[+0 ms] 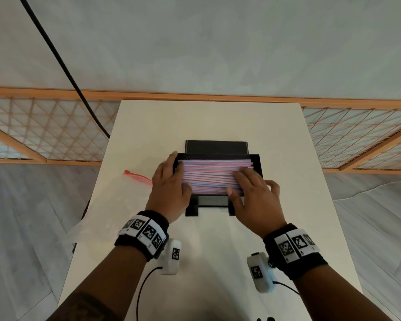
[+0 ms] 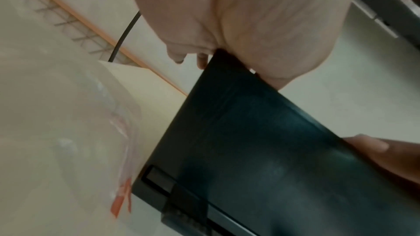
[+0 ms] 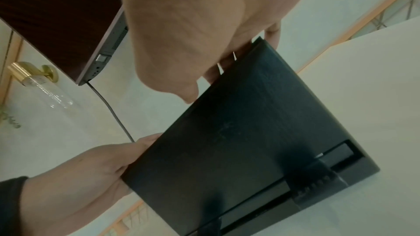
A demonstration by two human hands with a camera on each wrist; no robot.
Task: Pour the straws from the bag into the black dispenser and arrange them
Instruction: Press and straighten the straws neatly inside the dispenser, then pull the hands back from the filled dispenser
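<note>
The black dispenser (image 1: pixel 216 147) stands mid-table with its lid up, full of red, blue and white striped straws (image 1: pixel 211 174) lying side by side. My left hand (image 1: pixel 169 188) holds its left wall, fingers outside and thumb over the straws' ends. My right hand (image 1: pixel 252 198) lies flat on the right part of the straws and presses on them. The clear bag (image 1: pixel 116 205) with a red zip lies flat to the left. In the left wrist view my palm (image 2: pixel 261 15) meets the dispenser's (image 2: pixel 250 150) edge. From the right wrist, my fingers (image 3: pixel 272 31) reach over its rim (image 3: pixel 250 123).
The white table (image 1: pixel 218 262) is narrow, with floor on both sides. A black cable (image 1: pixel 56 54) hangs at the far left. An orange wooden lattice rail (image 1: pixel 357 135) runs behind the table. In the right wrist view a dark screen (image 3: pixel 56 15) and a gold-capped glass bottle (image 3: pixel 38 82) show.
</note>
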